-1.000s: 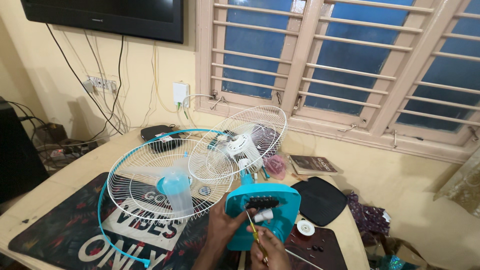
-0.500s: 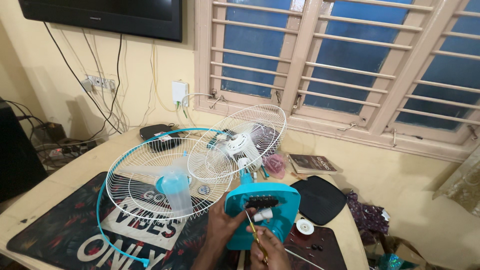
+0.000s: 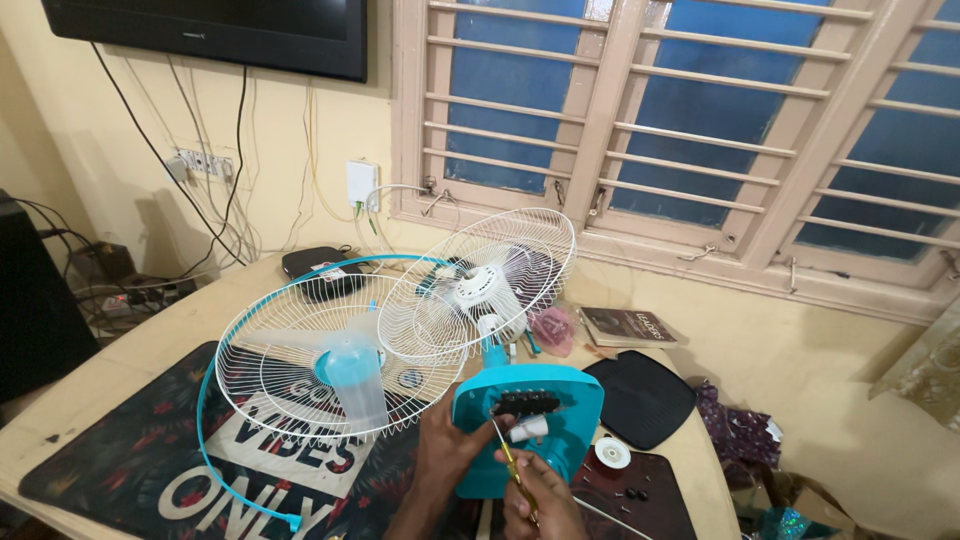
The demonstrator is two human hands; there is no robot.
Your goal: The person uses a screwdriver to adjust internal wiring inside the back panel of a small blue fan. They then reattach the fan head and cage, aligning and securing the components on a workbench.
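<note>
A turquoise fan base (image 3: 545, 400) stands tilted up on the table, with a row of black switches and a white knob on its face. My left hand (image 3: 447, 450) grips its lower left edge. My right hand (image 3: 535, 505) holds a yellow-handled screwdriver (image 3: 511, 468) whose tip points at the base just below the switches. Behind the base stands the fan's rear white wire guard (image 3: 480, 285). The front wire guard (image 3: 335, 360), with a turquoise rim and a pale blade and hub inside, leans to the left over a dark printed mat (image 3: 150, 460).
A black square cover (image 3: 640, 400), a white round cap (image 3: 612, 453) and small black screws (image 3: 632, 492) lie right of the base. A book (image 3: 628, 327) and pink bag (image 3: 552, 330) lie near the window wall. A black box (image 3: 320, 265) and cables sit far left.
The view has shifted slightly. My hands and the screwdriver stay at the fan base almost unchanged.
</note>
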